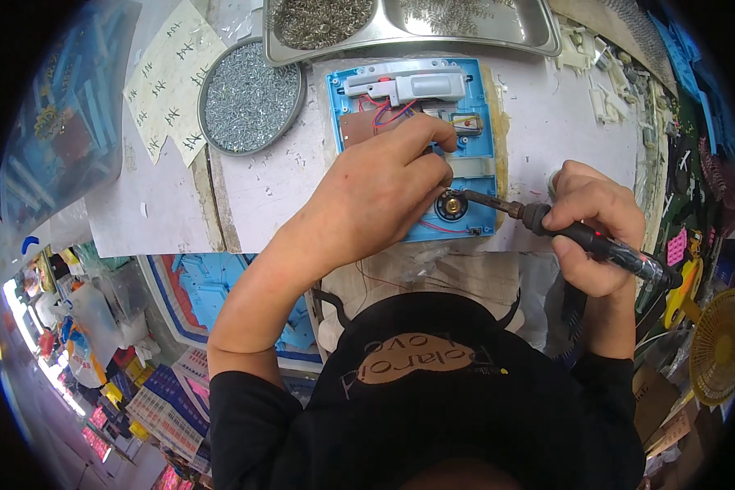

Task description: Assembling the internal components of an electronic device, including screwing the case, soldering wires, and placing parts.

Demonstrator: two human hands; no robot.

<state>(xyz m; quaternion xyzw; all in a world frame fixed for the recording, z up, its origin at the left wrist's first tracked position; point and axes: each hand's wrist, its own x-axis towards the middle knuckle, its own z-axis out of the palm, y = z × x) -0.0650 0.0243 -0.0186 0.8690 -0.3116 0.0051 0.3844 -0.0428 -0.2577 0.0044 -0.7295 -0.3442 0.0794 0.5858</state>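
Note:
A blue plastic housing (478, 147) lies open on the white work surface, with red and blue wires (384, 113) and a white plastic piece (429, 87) inside. Across its left side reaches my left hand (384, 184), fingers curled and pinched together just above a small round black speaker (452, 207). What sits between those fingertips is hidden. My right hand (598, 220) grips a soldering iron (535, 216) by its black handle. The iron points left, its tip at the upper edge of the speaker, close to my left fingertips. A brown board (361, 129) is partly covered by my left hand.
Left of the housing stands a round dish of small screws (253, 98), beside a marked paper sheet (171, 73). A metal tray (388, 37) with springs lies at the back. White plastic parts (608, 102) are at the right, and a bin of blue parts (212, 286) sits below the table edge.

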